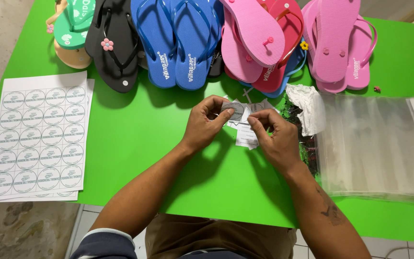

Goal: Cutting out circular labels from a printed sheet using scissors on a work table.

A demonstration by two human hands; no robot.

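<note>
I pinch a round grey sticker (235,110) between my left hand (207,122) and right hand (274,136), both closed on it above the green table (135,139), near small white paper scraps (246,136), just below the blue flip-flops (178,43).

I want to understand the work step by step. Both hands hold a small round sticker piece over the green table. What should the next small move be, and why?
Probably peel the round sticker off its backing. The left hand pinches it from one side and the right hand grips the paper at the other, fingertips at its edge. It looks not yet separated, though the hands hide part of it.
</note>
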